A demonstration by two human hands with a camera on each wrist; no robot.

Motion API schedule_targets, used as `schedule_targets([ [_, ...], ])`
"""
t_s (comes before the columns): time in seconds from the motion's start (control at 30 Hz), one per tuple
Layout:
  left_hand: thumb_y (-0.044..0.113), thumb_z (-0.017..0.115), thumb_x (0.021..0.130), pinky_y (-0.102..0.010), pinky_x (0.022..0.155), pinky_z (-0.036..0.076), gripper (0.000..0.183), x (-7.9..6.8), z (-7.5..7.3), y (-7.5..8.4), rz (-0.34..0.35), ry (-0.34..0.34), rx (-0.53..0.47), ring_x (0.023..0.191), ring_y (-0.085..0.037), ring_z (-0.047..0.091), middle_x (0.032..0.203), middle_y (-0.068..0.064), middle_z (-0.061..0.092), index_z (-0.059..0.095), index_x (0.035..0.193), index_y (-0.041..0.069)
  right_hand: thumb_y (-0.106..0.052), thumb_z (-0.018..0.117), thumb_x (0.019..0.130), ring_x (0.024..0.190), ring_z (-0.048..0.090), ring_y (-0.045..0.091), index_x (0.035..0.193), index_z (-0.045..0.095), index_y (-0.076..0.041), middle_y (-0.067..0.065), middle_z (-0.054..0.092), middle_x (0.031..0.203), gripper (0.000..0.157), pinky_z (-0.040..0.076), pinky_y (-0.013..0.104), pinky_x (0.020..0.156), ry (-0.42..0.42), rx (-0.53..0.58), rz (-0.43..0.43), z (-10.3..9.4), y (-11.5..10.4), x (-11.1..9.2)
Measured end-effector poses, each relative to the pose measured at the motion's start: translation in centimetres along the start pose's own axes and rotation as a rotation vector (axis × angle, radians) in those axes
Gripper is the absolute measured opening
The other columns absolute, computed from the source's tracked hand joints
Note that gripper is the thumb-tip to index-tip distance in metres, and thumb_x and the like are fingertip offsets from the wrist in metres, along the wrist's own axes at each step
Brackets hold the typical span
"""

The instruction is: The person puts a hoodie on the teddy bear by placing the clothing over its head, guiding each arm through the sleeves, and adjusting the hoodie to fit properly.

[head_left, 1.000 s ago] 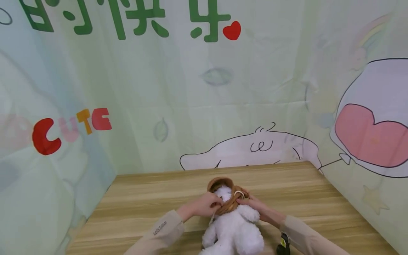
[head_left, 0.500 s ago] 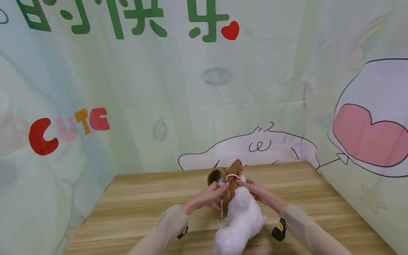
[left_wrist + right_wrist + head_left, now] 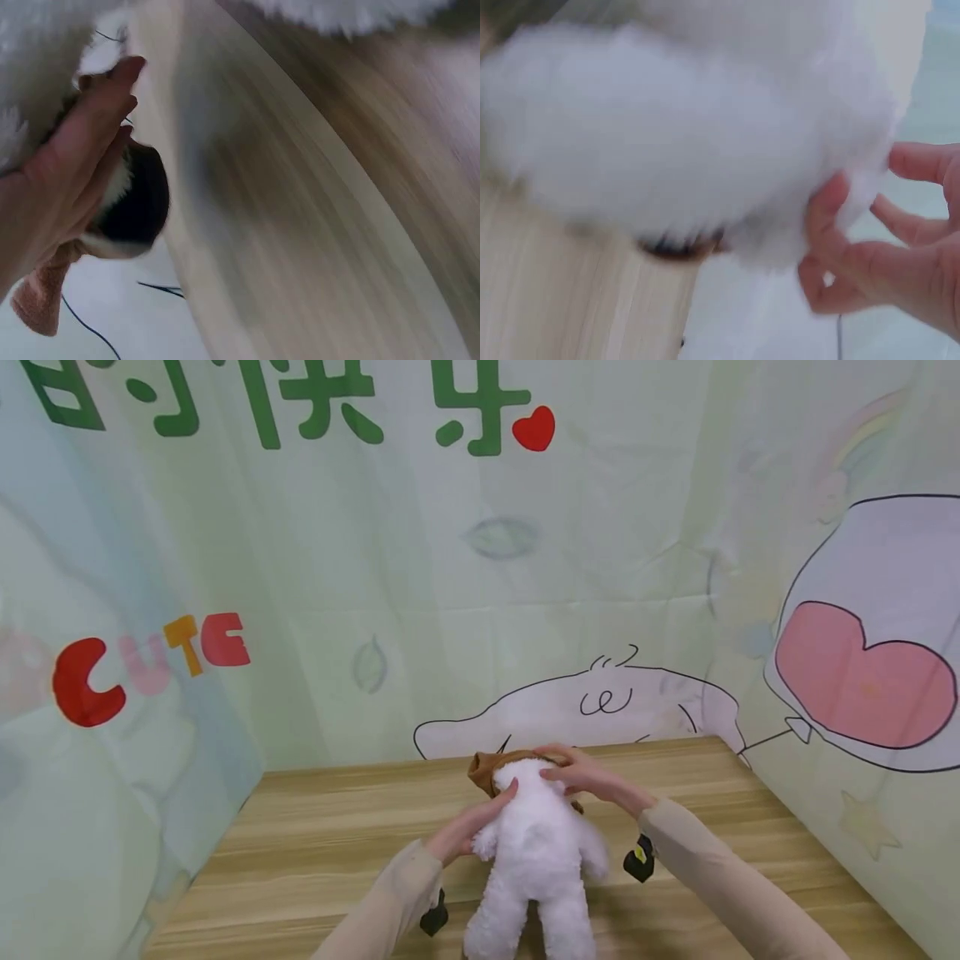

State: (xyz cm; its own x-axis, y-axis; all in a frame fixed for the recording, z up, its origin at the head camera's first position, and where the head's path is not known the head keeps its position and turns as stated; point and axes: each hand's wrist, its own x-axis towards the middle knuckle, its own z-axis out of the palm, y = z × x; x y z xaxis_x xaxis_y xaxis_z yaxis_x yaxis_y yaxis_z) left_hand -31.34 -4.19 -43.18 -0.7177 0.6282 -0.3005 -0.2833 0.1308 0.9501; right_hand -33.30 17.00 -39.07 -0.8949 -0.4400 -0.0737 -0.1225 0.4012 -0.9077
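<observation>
A white plush toy (image 3: 536,864) stands with its back and small round tail towards me, legs pointing down. A brown cloth hat (image 3: 486,768) shows behind the top of its head; its face is hidden. My left hand (image 3: 474,822) holds the toy's left side, thumb on its back; in the left wrist view its fingers (image 3: 90,142) reach past the hat's dark opening (image 3: 142,199). With thumb and fingers spread, my right hand (image 3: 596,781) grips the right side of the head and hat. White fur (image 3: 652,142) fills much of the right wrist view, blurred.
The toy is over a wood-grain table (image 3: 337,843). A printed curtain (image 3: 315,568) hangs behind the table's back edge and along the sides. Small black devices sit below both wrists, one beside the right sleeve (image 3: 720,877).
The plush toy has been turned round, from its front to its back facing me. Both hands have shifted from the hat's strap and cord to the toy's sides and head.
</observation>
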Motion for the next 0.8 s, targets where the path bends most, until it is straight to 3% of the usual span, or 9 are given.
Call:
schedule_targets([
  [0.17, 0.065, 0.035, 0.083, -0.035, 0.090, 0.041, 0.085, 0.7, -1.3, -1.5, -0.026, 0.073, 0.055, 0.104, -0.018, 0.050, 0.121, -0.011, 0.048, 0.027, 0.135, -0.002, -0.006, 0.046, 0.089, 0.104, 0.051, 0.026, 0.135, 0.031, 0.002, 0.028, 0.042, 0.128, 0.050, 0.048, 0.036, 0.080, -0.051, -0.101, -0.031, 0.0, 1.5, 1.1],
  [0.3, 0.049, 0.046, 0.087, -0.043, 0.092, 0.041, 0.073, 1.0, -1.7, -2.1, -0.024, 0.254, 0.292, 0.111, -0.029, 0.048, 0.125, -0.022, 0.047, 0.034, 0.128, -0.011, -0.008, 0.052, 0.086, 0.103, 0.052, 0.027, 0.131, 0.039, 0.004, 0.026, 0.048, 0.124, 0.048, 0.048, 0.035, 0.077, -0.025, -0.256, -0.021, 0.3, 3.6, 1.8],
  [0.4, 0.034, 0.061, 0.082, -0.046, 0.087, 0.043, 0.063, 1.2, -1.6, -1.8, 0.064, 0.478, 0.511, 0.106, -0.038, 0.049, 0.116, -0.029, 0.049, 0.043, 0.115, -0.015, -0.017, 0.058, 0.085, 0.108, 0.049, 0.034, 0.125, 0.047, 0.001, 0.022, 0.051, 0.123, 0.045, 0.045, 0.042, 0.085, 0.006, -0.299, -0.054, 0.4, 5.0, 2.1],
  [0.47, 0.027, 0.070, 0.074, -0.048, 0.084, 0.042, 0.061, 1.4, -1.4, -1.3, 0.150, 0.618, 0.634, 0.102, -0.043, 0.046, 0.111, -0.031, 0.047, 0.044, 0.111, -0.014, -0.020, 0.059, 0.083, 0.110, 0.047, 0.037, 0.119, 0.052, 0.000, 0.020, 0.052, 0.120, 0.042, 0.041, 0.047, 0.089, 0.014, -0.271, -0.102, 0.4, 5.6, 2.4],
  [0.53, 0.019, 0.076, 0.068, -0.048, 0.083, 0.040, 0.062, 1.7, -1.2, -0.9, 0.263, 0.698, 0.738, 0.100, -0.042, 0.042, 0.110, -0.030, 0.045, 0.044, 0.111, -0.013, -0.024, 0.060, 0.083, 0.105, 0.051, 0.030, 0.112, 0.055, -0.003, 0.015, 0.056, 0.113, 0.037, 0.044, 0.041, 0.085, -0.004, -0.238, -0.188, 0.2, 6.1, 2.6],
  [0.6, 0.013, 0.076, 0.065, -0.048, 0.083, 0.039, 0.060, 1.9, -1.1, -0.5, 0.348, 0.709, 0.832, 0.100, -0.041, 0.041, 0.109, -0.030, 0.045, 0.045, 0.109, -0.012, -0.024, 0.062, 0.081, 0.097, 0.054, 0.024, 0.104, 0.055, -0.004, 0.012, 0.058, 0.104, 0.031, 0.046, 0.035, 0.079, -0.013, -0.206, -0.226, 0.3, 6.2, 2.7],
  [0.67, 0.010, 0.073, 0.069, -0.043, 0.084, 0.041, 0.052, 2.0, -1.2, -0.4, 0.411, 0.643, 0.865, 0.100, -0.037, 0.046, 0.108, -0.027, 0.051, 0.048, 0.109, -0.012, -0.020, 0.062, 0.080, 0.091, 0.055, 0.021, 0.097, 0.055, -0.004, 0.011, 0.058, 0.098, 0.025, 0.047, 0.030, 0.074, -0.002, -0.194, -0.246, 0.7, 6.2, 2.9],
  [0.8, 0.014, 0.063, 0.081, -0.034, 0.070, 0.046, 0.028, 2.2, -1.6, -0.2, 0.409, 0.504, 0.804, 0.083, -0.025, 0.054, 0.091, -0.019, 0.058, 0.052, 0.095, -0.008, -0.012, 0.065, 0.075, 0.089, 0.055, 0.024, 0.090, 0.057, -0.002, 0.013, 0.059, 0.095, 0.020, 0.046, 0.031, 0.074, 0.123, -0.370, -0.270, 1.6, 5.8, 2.9],
])
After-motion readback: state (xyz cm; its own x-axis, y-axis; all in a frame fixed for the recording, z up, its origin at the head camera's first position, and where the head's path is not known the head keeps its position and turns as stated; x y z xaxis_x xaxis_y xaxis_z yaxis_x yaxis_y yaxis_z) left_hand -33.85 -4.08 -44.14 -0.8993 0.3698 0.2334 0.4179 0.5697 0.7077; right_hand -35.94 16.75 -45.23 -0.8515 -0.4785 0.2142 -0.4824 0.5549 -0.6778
